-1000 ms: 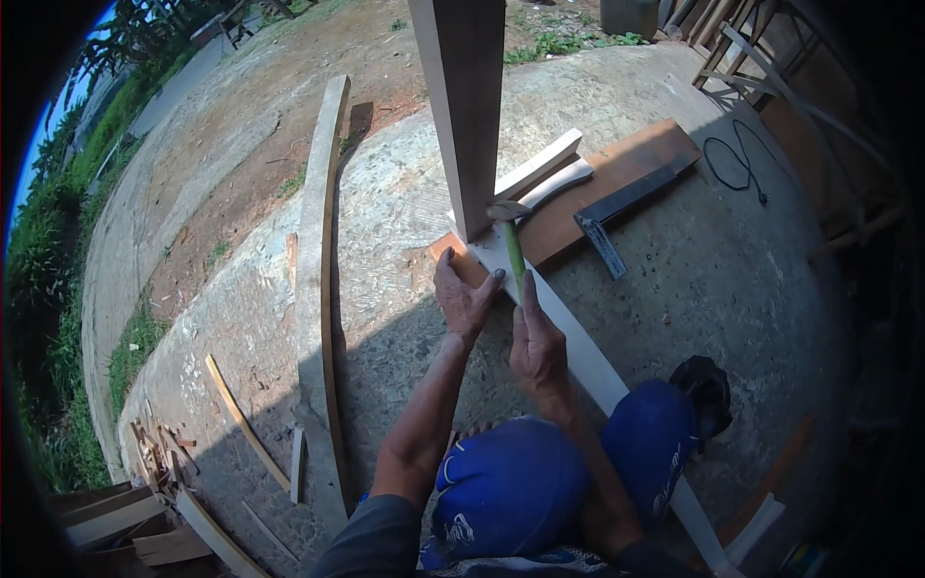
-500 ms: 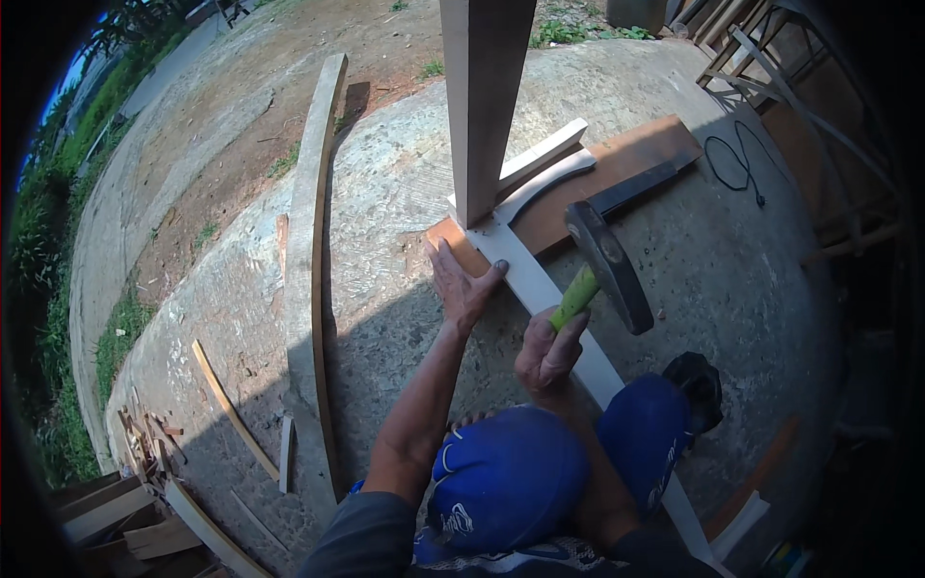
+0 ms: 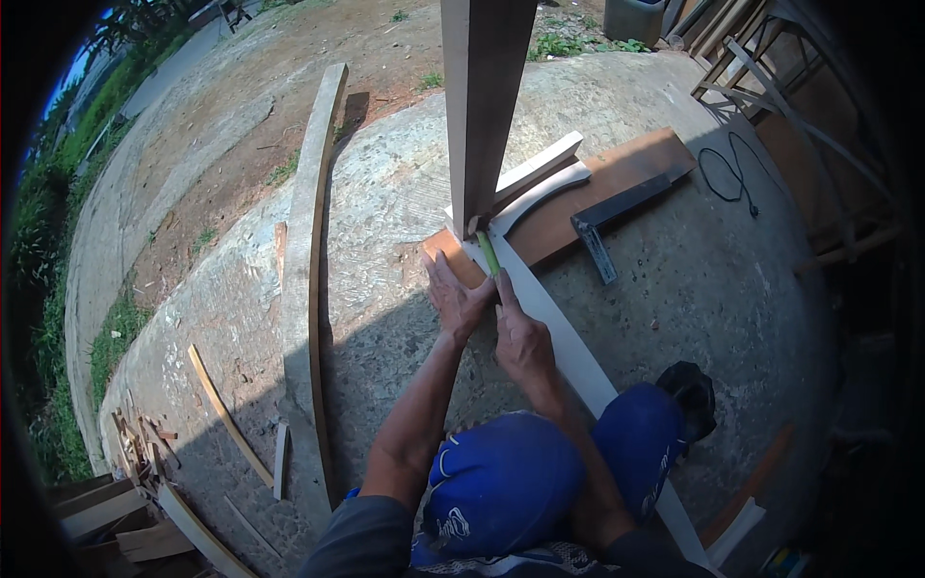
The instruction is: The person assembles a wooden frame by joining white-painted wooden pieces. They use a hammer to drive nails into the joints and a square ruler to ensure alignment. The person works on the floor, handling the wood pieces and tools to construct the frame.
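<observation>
My right hand point(image 3: 525, 339) is closed round the green handle of a hammer point(image 3: 490, 252). Its head, partly hidden, is down at the foot of an upright wooden post point(image 3: 472, 106), where the post meets a long pale board point(image 3: 559, 328). Spread fingers of my left hand point(image 3: 457, 301) lie on the end of a brown plank point(image 3: 448, 249) under that joint, with the thumb near the pale board and close to my right hand. A curved pale wood piece point(image 3: 544, 196) and a straight pale strip point(image 3: 541, 166) rest beside the post.
A try square point(image 3: 631, 200) lies partly on the brown plank point(image 3: 641, 159). A long timber point(image 3: 313, 241) runs along the left over concrete. Wood scraps point(image 3: 145, 443) are heaped at lower left. A black cord point(image 3: 727, 173) and a wooden frame point(image 3: 771, 91) are at far right.
My right hand has swung the hammer forward and to the left, from raised in the air down to the post's foot. My left hand stays on the plank. The try square shows more fully.
</observation>
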`<action>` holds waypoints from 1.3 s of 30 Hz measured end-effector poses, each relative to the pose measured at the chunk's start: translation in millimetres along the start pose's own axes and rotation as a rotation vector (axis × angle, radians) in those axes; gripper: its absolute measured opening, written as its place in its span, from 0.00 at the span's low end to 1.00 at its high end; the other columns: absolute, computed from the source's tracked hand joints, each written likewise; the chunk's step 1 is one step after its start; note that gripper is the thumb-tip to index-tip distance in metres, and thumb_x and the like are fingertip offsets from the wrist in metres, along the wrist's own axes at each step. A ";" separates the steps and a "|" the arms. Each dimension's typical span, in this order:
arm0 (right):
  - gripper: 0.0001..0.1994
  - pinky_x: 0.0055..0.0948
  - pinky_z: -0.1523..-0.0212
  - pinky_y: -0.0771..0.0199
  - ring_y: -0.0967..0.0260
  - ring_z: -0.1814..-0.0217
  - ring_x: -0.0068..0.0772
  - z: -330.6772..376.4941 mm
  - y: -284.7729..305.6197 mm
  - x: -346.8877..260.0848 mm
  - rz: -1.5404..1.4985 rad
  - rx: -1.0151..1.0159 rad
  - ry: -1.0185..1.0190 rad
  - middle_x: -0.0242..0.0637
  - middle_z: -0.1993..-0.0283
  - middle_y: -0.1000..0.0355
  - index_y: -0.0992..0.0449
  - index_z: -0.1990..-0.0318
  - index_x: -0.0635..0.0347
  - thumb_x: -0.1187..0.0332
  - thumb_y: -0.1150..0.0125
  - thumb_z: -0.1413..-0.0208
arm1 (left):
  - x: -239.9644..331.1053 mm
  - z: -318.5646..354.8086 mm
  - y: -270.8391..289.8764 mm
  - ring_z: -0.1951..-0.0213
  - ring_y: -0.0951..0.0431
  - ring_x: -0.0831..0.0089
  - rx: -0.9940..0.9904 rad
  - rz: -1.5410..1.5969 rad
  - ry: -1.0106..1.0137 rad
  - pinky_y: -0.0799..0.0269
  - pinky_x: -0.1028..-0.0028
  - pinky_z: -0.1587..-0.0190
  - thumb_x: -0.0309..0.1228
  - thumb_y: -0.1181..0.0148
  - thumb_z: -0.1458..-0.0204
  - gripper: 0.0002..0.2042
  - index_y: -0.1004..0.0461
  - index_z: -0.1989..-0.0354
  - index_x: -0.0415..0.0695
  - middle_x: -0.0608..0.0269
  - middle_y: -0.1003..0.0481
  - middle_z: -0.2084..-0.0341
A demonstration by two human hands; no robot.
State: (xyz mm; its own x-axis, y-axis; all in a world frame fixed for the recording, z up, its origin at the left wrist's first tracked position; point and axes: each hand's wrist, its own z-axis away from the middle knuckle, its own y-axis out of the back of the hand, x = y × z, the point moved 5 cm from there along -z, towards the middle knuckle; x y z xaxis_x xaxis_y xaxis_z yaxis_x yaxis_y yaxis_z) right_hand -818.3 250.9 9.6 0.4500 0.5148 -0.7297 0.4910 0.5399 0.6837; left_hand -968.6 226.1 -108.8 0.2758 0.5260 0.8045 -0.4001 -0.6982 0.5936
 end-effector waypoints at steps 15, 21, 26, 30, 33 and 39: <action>0.31 0.50 0.51 0.24 0.22 0.55 0.63 25.2 47.1 13.9 -0.086 -0.138 -0.419 0.64 0.53 0.24 0.51 0.23 0.47 0.65 0.51 0.32 | -4.2 7.8 0.7 0.25 0.58 0.44 -0.050 0.079 0.065 0.62 0.52 0.26 0.62 0.29 0.63 0.64 0.58 0.26 0.33 0.31 0.59 0.27; 0.29 0.45 0.52 0.23 0.21 0.57 0.55 34.0 112.2 18.6 0.104 -0.487 -0.459 0.61 0.53 0.24 0.47 0.24 0.50 0.64 0.52 0.32 | -13.6 5.5 -2.0 0.25 0.58 0.45 -0.073 0.120 -0.012 0.59 0.58 0.25 0.58 0.29 0.56 0.60 0.57 0.28 0.26 0.32 0.56 0.28; 0.31 0.48 0.52 0.23 0.22 0.53 0.51 26.7 120.4 77.2 0.451 -0.633 -0.262 0.56 0.56 0.23 0.50 0.23 0.48 0.63 0.51 0.32 | -23.8 39.2 16.3 0.35 0.36 0.55 -0.073 0.170 -0.130 0.37 0.62 0.36 0.40 0.40 0.39 0.32 0.41 0.32 0.34 0.41 0.37 0.36; 0.34 0.51 0.49 0.24 0.24 0.46 0.51 36.2 94.7 116.0 0.643 -0.663 -0.116 0.52 0.49 0.25 0.54 0.22 0.44 0.65 0.49 0.33 | -12.4 114.0 26.7 0.47 0.26 0.52 -0.289 0.075 -0.313 0.32 0.59 0.44 0.29 0.39 0.42 0.13 0.24 0.51 0.38 0.48 0.25 0.52; 0.36 0.50 0.52 0.23 0.25 0.46 0.50 42.7 86.2 127.1 0.760 -0.590 0.013 0.49 0.44 0.30 0.53 0.23 0.41 0.67 0.46 0.36 | -5.0 169.1 11.3 0.52 0.23 0.53 -0.590 0.068 -0.393 0.29 0.59 0.49 0.27 0.39 0.43 0.07 0.21 0.57 0.41 0.52 0.22 0.59; 0.32 0.42 0.61 0.22 0.25 0.57 0.43 72.7 115.5 128.9 0.705 -0.389 0.196 0.43 0.55 0.33 0.43 0.27 0.42 0.70 0.44 0.38 | -16.6 269.0 -23.0 0.63 0.19 0.62 -1.258 -0.191 -0.906 0.25 0.63 0.60 0.27 0.35 0.46 0.08 0.21 0.58 0.40 0.56 0.20 0.65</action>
State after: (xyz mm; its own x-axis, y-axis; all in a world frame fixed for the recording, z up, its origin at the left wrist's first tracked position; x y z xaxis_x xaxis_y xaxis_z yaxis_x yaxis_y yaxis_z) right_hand -649.4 331.2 -6.2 0.4001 0.9060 -0.1383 -0.1670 0.2205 0.9610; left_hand -728.9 102.8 -131.0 0.6357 -0.2240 0.7387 -0.6181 0.4255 0.6610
